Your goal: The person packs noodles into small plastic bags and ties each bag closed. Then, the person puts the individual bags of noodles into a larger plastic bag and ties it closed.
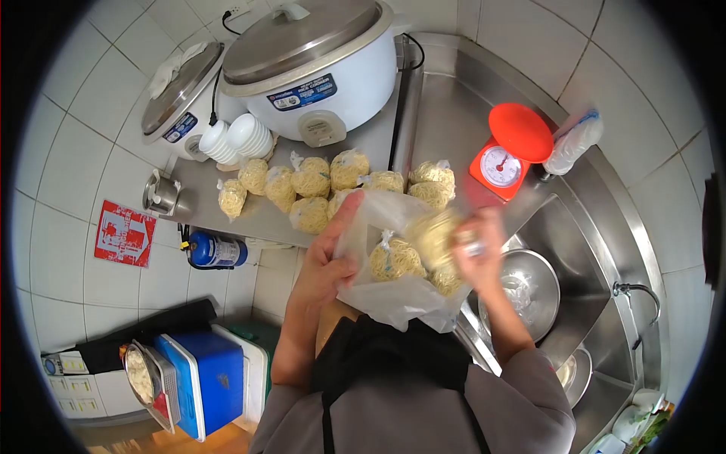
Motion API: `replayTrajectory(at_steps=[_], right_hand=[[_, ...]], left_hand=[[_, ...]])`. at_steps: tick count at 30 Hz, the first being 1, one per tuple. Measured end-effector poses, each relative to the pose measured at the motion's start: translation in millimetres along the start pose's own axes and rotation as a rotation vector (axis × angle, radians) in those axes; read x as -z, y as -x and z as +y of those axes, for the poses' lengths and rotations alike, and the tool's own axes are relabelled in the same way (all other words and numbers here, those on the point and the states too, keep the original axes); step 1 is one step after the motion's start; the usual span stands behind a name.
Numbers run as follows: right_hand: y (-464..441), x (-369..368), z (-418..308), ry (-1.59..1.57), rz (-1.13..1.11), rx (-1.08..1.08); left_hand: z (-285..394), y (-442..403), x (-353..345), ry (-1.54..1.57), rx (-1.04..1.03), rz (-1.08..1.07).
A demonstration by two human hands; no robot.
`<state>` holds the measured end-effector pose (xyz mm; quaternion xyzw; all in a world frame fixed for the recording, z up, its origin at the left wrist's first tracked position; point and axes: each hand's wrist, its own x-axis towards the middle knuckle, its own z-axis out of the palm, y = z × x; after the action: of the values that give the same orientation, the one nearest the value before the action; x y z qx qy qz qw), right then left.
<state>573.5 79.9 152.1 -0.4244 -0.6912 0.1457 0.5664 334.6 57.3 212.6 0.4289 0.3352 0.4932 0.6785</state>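
Note:
My left hand (pixel 330 263) grips the left rim of a large clear plastic bag (pixel 408 303), held open in front of my apron. Inside it lies a knotted bag of noodles (pixel 395 261), with more noodles (pixel 446 281) beside it. My right hand (pixel 480 248), smeared by motion, is closed on the knotted top of another bag of noodles (pixel 432 236) over the right side of the opening. Just beyond the plastic bag, several bagged noodle portions (pixel 310 178) sit on the steel counter.
Two rice cookers (pixel 318 68) and stacked white bowls (pixel 248 136) stand at the back. A red scale (pixel 501 166) is at the back right. On the right is a sink (pixel 560 227) with a metal bowl (pixel 541 291). A blue cooler (pixel 215 378) stands lower left.

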Motion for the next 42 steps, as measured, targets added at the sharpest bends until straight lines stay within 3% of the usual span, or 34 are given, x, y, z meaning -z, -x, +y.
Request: replayTrajectory(at_steps=[4, 7, 10, 13, 16, 17, 18, 20, 22, 25, 27, 30, 32, 34, 36, 38, 40, 42], right_hand=[[12.3, -33.3, 38.2, -0.290, -0.531, 0.008], [-27.1, -34.3, 62.7, 0.168, -0.197, -0.204], [-15.6, -65.8, 99.4, 0.431, -0.640, -0.475], [1.1, -72.1, 126.8, 0.401, -0.622, -0.559], [12.8, -45.4, 172.4, 0.059, -0.276, -0.625], [13.3, -28.2, 172.8, 0.064, -0.119, -0.521], [4.6, -2.8, 142.6, 0.066, 0.032, -0.416], [-10.5, 42.4, 75.3, -0.111, 0.307, -0.536], [-8.0, 55.7, 28.3, -0.458, 0.558, -0.377], [22.8, 29.4, 0.1, -0.446, 0.470, -0.265], [21.5, 7.4, -2.4, -0.141, -0.218, -0.060], [8.9, 2.9, 37.7, -0.141, -0.158, -0.158], [-24.2, 3.7, 78.0, 0.005, -0.024, -0.393], [-44.9, -30.9, 121.8, 0.196, -0.181, -0.305], [-9.6, -91.7, 206.9, 0.550, -0.370, -0.266], [-3.7, -104.9, 226.7, 0.660, -0.440, -0.328], [-20.1, -87.2, 210.3, 0.528, -0.399, -0.504], [-21.6, -61.1, 209.5, -0.116, -0.083, -0.739]], left_hand=[[-6.5, 3.0, 11.4, 0.081, -0.035, -0.013], [-3.9, 11.7, 13.4, 0.115, -0.020, 0.031], [-2.7, 9.9, 3.9, 0.075, 0.039, -0.054], [1.8, 0.5, -6.1, 0.162, 0.001, -0.082], [9.1, -15.3, -23.3, 0.172, -0.018, -0.174], [13.4, -21.5, -28.5, 0.158, -0.027, -0.200], [17.9, -26.5, -33.3, 0.127, -0.035, -0.208], [18.5, -32.4, -34.0, 0.103, -0.029, -0.202], [13.4, -36.5, -28.0, 0.110, -0.006, -0.184], [9.0, -38.2, -25.7, 0.170, -0.029, -0.222], [8.4, -31.7, -23.6, 0.120, -0.017, -0.171], [-3.7, -18.8, 4.2, -0.005, -0.046, -0.074], [-8.9, -3.8, 14.3, 0.008, -0.036, -0.021], [-7.6, 6.2, 16.2, 0.116, 0.002, -0.014], [-10.3, 3.0, 14.1, 0.100, -0.054, -0.068], [-8.7, -1.9, 7.7, 0.059, -0.073, -0.089], [-1.4, -6.8, -0.6, 0.018, -0.043, -0.079], [1.7, -8.9, -2.1, 0.020, -0.003, -0.068]])
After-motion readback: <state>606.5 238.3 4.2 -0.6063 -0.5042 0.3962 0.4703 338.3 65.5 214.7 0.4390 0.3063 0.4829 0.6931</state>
